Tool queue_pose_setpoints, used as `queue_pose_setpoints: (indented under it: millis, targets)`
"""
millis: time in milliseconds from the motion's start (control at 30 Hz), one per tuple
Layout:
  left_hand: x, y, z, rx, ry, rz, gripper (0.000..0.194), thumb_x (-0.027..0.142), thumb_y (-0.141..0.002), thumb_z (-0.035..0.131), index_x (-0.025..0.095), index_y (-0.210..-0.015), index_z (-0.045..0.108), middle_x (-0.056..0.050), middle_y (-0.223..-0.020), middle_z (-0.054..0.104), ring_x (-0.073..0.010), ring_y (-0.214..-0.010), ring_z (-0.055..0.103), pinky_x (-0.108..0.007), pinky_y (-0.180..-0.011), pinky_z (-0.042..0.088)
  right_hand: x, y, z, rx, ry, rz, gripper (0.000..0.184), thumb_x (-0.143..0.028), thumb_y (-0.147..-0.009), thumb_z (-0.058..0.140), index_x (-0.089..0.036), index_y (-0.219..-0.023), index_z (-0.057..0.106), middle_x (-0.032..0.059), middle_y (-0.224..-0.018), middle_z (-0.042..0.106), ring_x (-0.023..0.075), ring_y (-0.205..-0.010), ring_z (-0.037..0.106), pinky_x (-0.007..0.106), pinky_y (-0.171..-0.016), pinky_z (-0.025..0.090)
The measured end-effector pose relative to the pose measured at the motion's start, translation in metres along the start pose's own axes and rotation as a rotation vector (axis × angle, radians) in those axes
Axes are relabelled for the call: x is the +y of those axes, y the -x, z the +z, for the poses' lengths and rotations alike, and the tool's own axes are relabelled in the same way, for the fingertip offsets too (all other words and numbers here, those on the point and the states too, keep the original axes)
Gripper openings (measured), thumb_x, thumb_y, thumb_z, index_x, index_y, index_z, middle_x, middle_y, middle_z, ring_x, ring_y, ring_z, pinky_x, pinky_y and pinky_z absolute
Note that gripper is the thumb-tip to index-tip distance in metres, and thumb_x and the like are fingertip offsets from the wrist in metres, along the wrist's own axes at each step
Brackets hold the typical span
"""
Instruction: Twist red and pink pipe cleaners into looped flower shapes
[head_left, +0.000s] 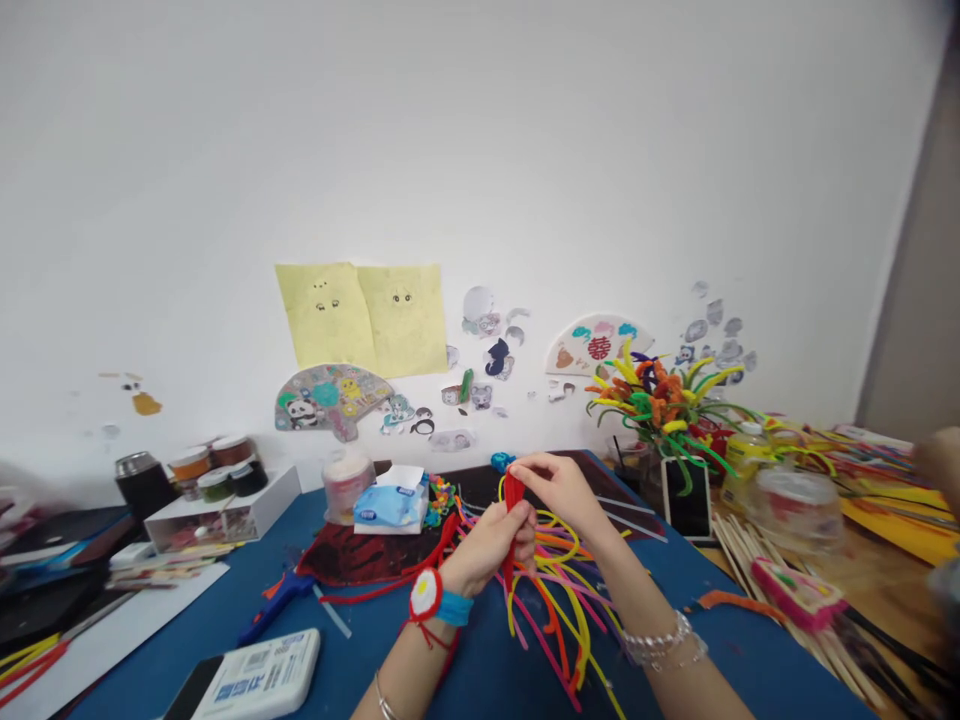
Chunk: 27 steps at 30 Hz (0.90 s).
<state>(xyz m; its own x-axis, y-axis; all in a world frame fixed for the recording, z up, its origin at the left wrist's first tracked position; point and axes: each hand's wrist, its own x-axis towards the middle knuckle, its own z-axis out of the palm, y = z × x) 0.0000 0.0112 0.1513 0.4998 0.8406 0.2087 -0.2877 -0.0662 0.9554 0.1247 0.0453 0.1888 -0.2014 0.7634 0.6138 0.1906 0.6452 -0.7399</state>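
Observation:
My left hand [489,545] and my right hand [556,488] meet over the blue table [495,670], both closed on a red pipe cleaner [513,505] held upright between them. My right fingers pinch its top and my left fingers wrap its lower part. Under the hands lies a loose heap of pipe cleaners [564,595] in yellow, pink, orange and red. On my left wrist sits a blue band with a red and white round charm [426,595]. A beaded bracelet [660,640] circles my right wrist.
A tissue pack [391,503], a plastic jar [346,486], a blue glue gun [279,600] and a white wipes pack [259,676] lie to the left. A pipe-cleaner bouquet [664,400] and wooden sticks [757,560] stand right. Paint jars [214,470] sit on a white box.

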Motion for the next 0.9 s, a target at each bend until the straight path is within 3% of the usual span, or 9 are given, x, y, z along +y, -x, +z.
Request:
queue_pose_setpoints:
  millis: [100,233,500,667,900]
  targets:
    - [-0.002,-0.002,-0.003,-0.006,0.117,-0.003,0.040,0.058,-0.076,0.040,0.019,-0.068,0.033,0.009,-0.049,0.021,-0.0030,-0.035,0.016,-0.016,-0.030,0.026,0.004,-0.003,0.001,-0.013,-0.133,0.063,0.025,-0.038,-0.073,0.055,-0.015,-0.075,0.065,0.0038,-0.068,0.065,0.0153,-0.061,0.057,0.027,-0.060,0.045]
    - [0.002,-0.001,-0.005,-0.093,0.347,-0.054,0.042,0.060,-0.079,0.029,0.020,-0.067,0.027,0.009,-0.048,0.014,-0.0038,-0.035,0.009,-0.015,-0.030,0.013,0.009,-0.005,0.005,0.008,-0.276,0.086,0.027,-0.039,-0.073,0.055,-0.014,-0.077,0.063,0.0025,-0.068,0.063,0.0125,-0.058,0.054,0.026,-0.059,0.045]
    - [0.003,0.002,0.005,-0.064,0.118,-0.061,0.025,0.043,-0.082,0.039,0.018,-0.077,0.037,0.007,-0.058,0.028,-0.0017,-0.038,0.018,-0.013,-0.034,0.014,0.006,-0.002,-0.006,-0.053,-0.289,0.123,0.026,-0.040,-0.073,0.056,-0.015,-0.077,0.062,0.0020,-0.065,0.062,0.0128,-0.060,0.057,0.024,-0.057,0.047]
    - [0.011,0.006,0.005,-0.083,0.044,-0.040,0.026,0.039,-0.082,0.037,0.015,-0.087,0.046,0.002,-0.062,0.043,-0.0046,-0.039,0.032,-0.017,-0.034,0.025,0.005,-0.002,-0.018,-0.152,-0.386,0.160,0.024,-0.035,-0.070,0.060,-0.015,-0.082,0.062,0.0024,-0.071,0.065,0.0138,-0.066,0.060,0.029,-0.066,0.050]
    - [0.013,0.008,0.004,-0.081,-0.010,-0.064,0.033,0.039,-0.082,0.032,0.013,-0.095,0.047,0.004,-0.053,0.040,-0.0060,-0.035,0.032,-0.019,-0.033,0.026,0.000,0.001,-0.025,-0.210,-0.291,0.073,0.026,-0.032,-0.070,0.061,-0.016,-0.090,0.062,0.0045,-0.080,0.067,0.0161,-0.074,0.062,0.030,-0.070,0.049]
